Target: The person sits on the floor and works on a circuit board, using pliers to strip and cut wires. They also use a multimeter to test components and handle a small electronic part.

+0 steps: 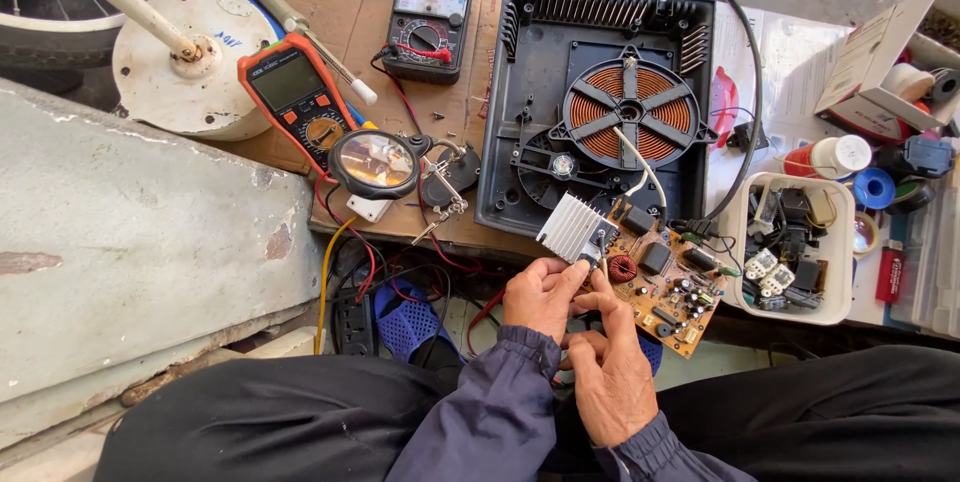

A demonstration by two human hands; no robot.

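Your left hand point(540, 294) and right hand point(610, 367) both pinch the near edge of the circuit board point(665, 287), which juts off the open cooker base point(600, 102). It looks light, stiff and fragile; grip the bare edges or the finned heatsink point(572, 227), and mind the white wires point(640, 167). The cardboard-covered bench point(350, 32) is crowded with meters.

Head camera | worn high, facing steeply down | close above lap, both hands point(580, 332) and circuit board point(665, 277)
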